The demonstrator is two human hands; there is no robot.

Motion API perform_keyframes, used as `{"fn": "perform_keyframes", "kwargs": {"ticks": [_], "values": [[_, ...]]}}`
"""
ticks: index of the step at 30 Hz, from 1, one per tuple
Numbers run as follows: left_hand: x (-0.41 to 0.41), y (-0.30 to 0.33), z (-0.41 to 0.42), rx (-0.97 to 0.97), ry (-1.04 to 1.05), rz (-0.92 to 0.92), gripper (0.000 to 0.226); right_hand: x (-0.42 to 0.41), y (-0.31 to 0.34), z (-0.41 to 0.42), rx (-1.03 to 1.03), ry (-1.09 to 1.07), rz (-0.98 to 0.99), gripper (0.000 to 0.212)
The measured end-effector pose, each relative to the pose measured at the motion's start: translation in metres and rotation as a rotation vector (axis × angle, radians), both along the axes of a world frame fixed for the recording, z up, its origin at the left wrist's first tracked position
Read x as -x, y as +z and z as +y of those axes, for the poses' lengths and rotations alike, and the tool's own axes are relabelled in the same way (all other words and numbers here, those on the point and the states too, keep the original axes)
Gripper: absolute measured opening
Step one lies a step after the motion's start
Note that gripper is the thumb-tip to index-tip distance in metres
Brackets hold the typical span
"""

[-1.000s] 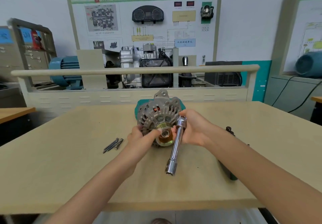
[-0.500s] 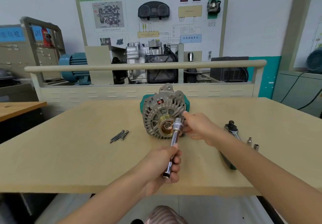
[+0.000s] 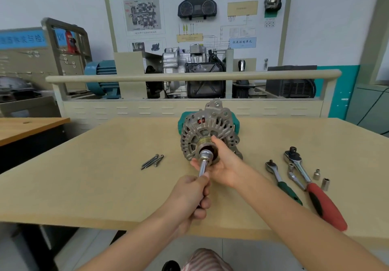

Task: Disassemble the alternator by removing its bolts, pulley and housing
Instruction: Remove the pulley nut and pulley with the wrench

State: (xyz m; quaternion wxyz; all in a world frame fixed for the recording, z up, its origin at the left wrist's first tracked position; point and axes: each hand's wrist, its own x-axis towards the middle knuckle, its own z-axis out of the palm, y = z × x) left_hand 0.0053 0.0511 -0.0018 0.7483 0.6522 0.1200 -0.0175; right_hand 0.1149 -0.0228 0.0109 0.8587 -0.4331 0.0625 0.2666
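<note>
Change since half a second ago: our right hand (image 3: 223, 163) has moved off the tool head and now cups the pulley (image 3: 207, 144) from below and the right, fingers (image 3: 197, 165) curled under it, thumb on its upper edge. The socket wrench (image 3: 203, 164) has gone from roughly seated to square on the pulley centre, shaft pointing back at us. Left hand (image 3: 189, 195) unchanged, fist wrapped round the near end of the shaft. Our read: setup for the pulley nut is done, right hand blocks the pulley from spinning, left turns the tool. Bare-hand hold may slip if the nut is tight. The alternator (image 3: 208, 131) stands mid-table (image 3: 84, 176) toward the far edge, pulley face toward us, green part behind it. Pulley and housing not yet off. Three long bolts (image 3: 152, 161) lie loose left of the alternator, well apart from both hands, so through-bolts look done. Toward the right edge: green-handled ratchet (image 3: 282, 182), red-handled ratchet (image 3: 309, 184), two small sockets (image 3: 321, 179) beside them, all untouched.
</note>
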Motion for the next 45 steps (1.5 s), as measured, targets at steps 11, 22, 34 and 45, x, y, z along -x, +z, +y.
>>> {"fn": "perform_keyframes", "kwargs": {"ticks": [11,22,34,45], "values": [[-0.011,-0.008,0.012,0.049,0.209,-0.094,0.015,0.005,-0.006,0.016,-0.017,0.070,-0.047,0.063],[-0.026,-0.015,0.037,-0.679,0.298,-0.312,0.012,0.000,-0.022,0.018,-0.055,0.063,-0.096,0.062],[-0.023,-0.001,0.023,0.063,0.120,-0.054,0.016,0.000,-0.022,0.019,-0.077,0.088,-0.105,0.066],[-0.023,0.008,0.051,1.034,-0.099,0.294,0.016,0.005,-0.028,0.019,-0.252,0.128,-0.093,0.066]]}}
